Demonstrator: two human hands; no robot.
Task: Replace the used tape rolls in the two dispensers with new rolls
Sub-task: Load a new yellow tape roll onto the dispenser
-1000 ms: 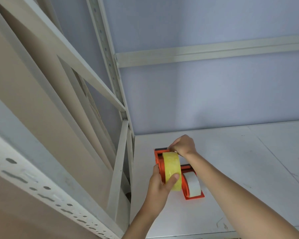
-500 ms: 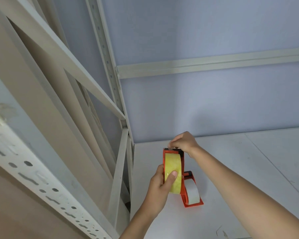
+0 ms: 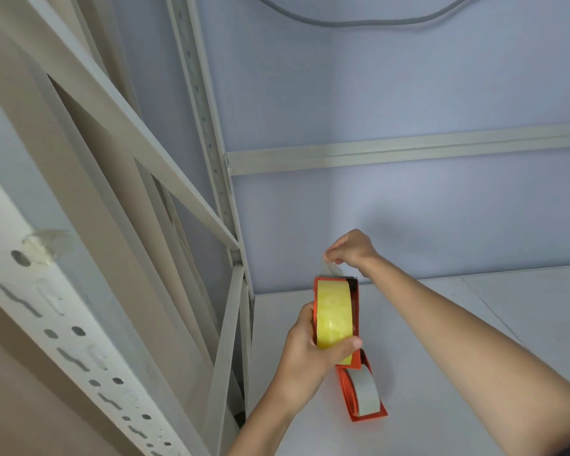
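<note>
Nearest the camera, the right forearm is reaching in from the lower right across the white bench. Lying flat on the bench just below the left hand is an orange dispenser holding a grey roll, its far end partly hidden behind the one being held. The left hand is gripping a second dispenser, lifted off the bench and standing nearly upright; its fingers are wrapping around the lower part, the thumb pressing across the face of the yellow roll seated inside the orange frame. The black cutter edge is sitting at the dispenser's top end. Just above it, the right hand is pinching the loose, clear tape end between thumb and fingertips, fingers clenched on it, the strip running from the roll up to the pinch. Whether the strip is touching the cutter cannot be told. To the left, a pale metal rack with slotted uprights and diagonal braces is rising beside the bench edge. Beyond, a light blue wall is carrying a horizontal rail, and a grey cable is sagging across it near the top
</note>
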